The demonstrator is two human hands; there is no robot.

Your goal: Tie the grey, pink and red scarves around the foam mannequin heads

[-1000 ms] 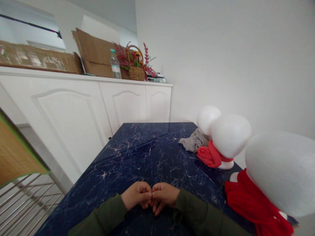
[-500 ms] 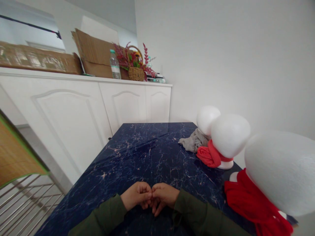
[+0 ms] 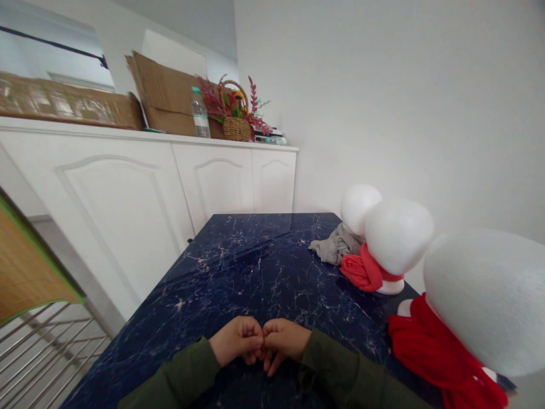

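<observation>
My left hand and my right hand meet at the near side of a dark blue marbled table. Both are closed with curled fingers, and the thumbs and fingertips touch each other. I see nothing held in either one. To the right stand white foam mannequin heads: a far one, a middle one and a large near one. A grey scarf lies around the far head's base, a coral-red scarf around the middle one, and a bright red scarf around the nearest.
White cabinets line the back left. On top are a cardboard box, a water bottle and a wicker flower basket. A metal rack with an orange-brown panel stands at the left. A wall borders the right.
</observation>
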